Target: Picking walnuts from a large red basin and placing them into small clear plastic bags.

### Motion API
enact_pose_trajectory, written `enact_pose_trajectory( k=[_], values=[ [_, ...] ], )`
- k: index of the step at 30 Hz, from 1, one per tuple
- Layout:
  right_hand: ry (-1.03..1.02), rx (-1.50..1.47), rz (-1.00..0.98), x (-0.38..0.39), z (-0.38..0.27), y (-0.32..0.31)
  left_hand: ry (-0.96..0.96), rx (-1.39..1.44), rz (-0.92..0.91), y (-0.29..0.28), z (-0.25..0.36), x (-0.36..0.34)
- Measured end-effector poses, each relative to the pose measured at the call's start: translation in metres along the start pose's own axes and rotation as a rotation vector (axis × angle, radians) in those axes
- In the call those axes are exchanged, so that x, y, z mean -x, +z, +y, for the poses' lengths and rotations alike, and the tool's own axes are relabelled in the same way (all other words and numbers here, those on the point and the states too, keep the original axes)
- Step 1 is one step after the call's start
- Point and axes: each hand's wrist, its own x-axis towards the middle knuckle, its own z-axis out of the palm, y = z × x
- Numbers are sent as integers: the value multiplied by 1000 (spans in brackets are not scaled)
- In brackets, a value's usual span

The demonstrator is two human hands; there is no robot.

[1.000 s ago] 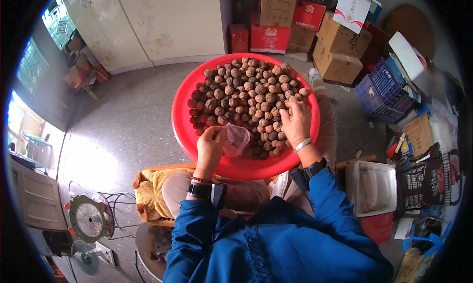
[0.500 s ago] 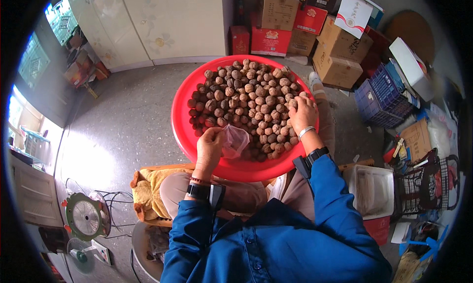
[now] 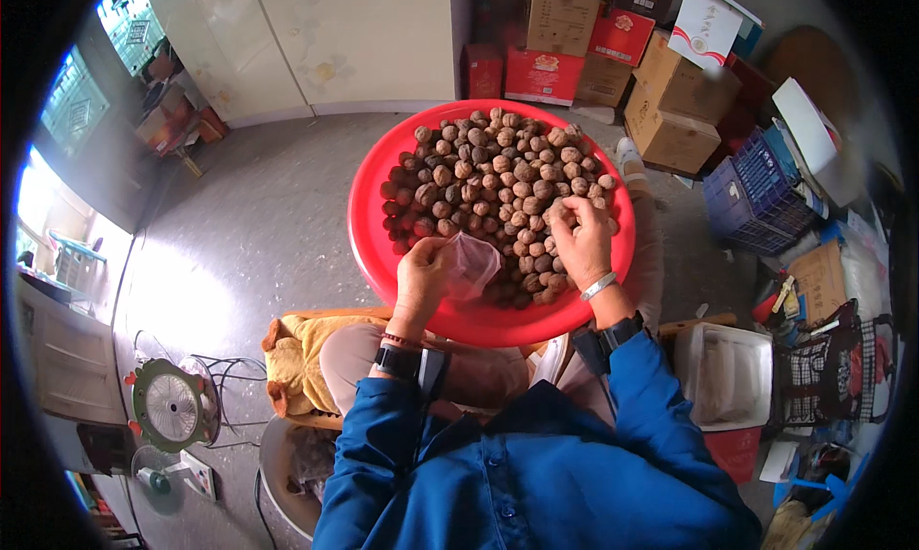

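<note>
A wide red plastic basin (image 3: pixel 371 263) holds a big heap of brown walnuts (image 3: pixel 498 179). My left hand (image 3: pixel 421 274) pinches the edge of a small clear plastic bag (image 3: pixel 469 266) over the near part of the basin. The bag's mouth hangs open, and I cannot make out anything inside it. My right hand (image 3: pixel 584 242) is above the walnuts on the right side, its fingers curled and the thumb pressed towards them. Whatever it grips is hidden behind the fingers.
Cardboard boxes (image 3: pixel 675 105) are stacked at the back right, beside a blue crate (image 3: pixel 747 201). A white plastic tub (image 3: pixel 728 373) stands at my right. To my left are a yellow plush cushion (image 3: pixel 311 354), a round fan (image 3: pixel 172 406) with cables, and a metal basin (image 3: pixel 278 473).
My right hand has come away from the basin's right edge, moving left and nearer to the bag. My left hand still holds the bag. The whole view has shifted slightly.
</note>
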Motion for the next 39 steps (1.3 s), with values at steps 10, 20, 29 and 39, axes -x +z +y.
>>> enact_pose_trajectory(
  k=[10,20,29,39],
  values=[
    [-197,-283,-321,18,-73,11,15,13,-8,5,3,2],
    [-157,-8,-173,21,-30,1,40,-33,-38,3,-3,-1],
    [-78,421,98,-1,49,-26,46,-37,-32,2,-8,-3],
    [248,651,-45,-19,82,-29,29,-18,-19,3,-2,-1]
  ],
)
